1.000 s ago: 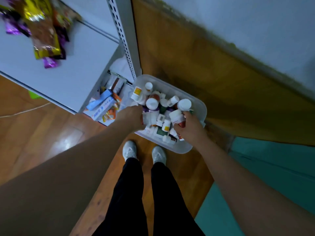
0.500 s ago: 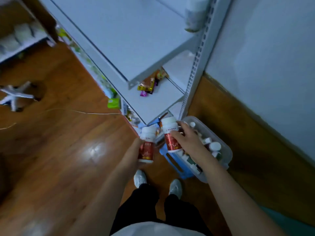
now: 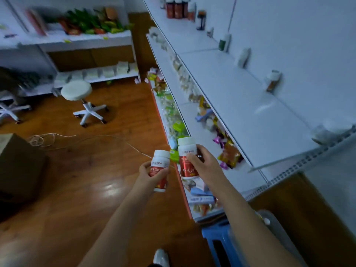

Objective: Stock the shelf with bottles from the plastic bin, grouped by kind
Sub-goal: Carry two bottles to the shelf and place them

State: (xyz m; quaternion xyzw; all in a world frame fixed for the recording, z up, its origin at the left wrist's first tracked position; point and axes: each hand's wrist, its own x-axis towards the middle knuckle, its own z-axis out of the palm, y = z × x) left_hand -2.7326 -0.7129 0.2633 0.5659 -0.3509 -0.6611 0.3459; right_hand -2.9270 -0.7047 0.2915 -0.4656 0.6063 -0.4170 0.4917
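My left hand [image 3: 152,176] grips a red-labelled bottle with a white cap [image 3: 160,166], held upright over the wood floor. My right hand [image 3: 204,164] grips a second bottle of the same kind [image 3: 186,157], a little higher and to the right, in front of the shelf's lower tiers. The white top shelf [image 3: 240,97] runs away to the right, with single bottles spaced along its back wall and a group of red bottles [image 3: 176,7] at its far end. The clear plastic bin [image 3: 273,226] shows partly behind my right forearm at the lower right.
Lower shelf tiers [image 3: 173,105] hold snack packets and boxes. A blue stool [image 3: 219,239] stands under the bin. A white swivel stool [image 3: 81,97], a loose cord [image 3: 44,139] and a cardboard box [image 3: 17,166] are on the floor to the left. Another shelf unit [image 3: 82,41] lines the far wall.
Both hands have lifted a red bottle each out of the bin. My view has swung up from the bin to the length of the shelf.
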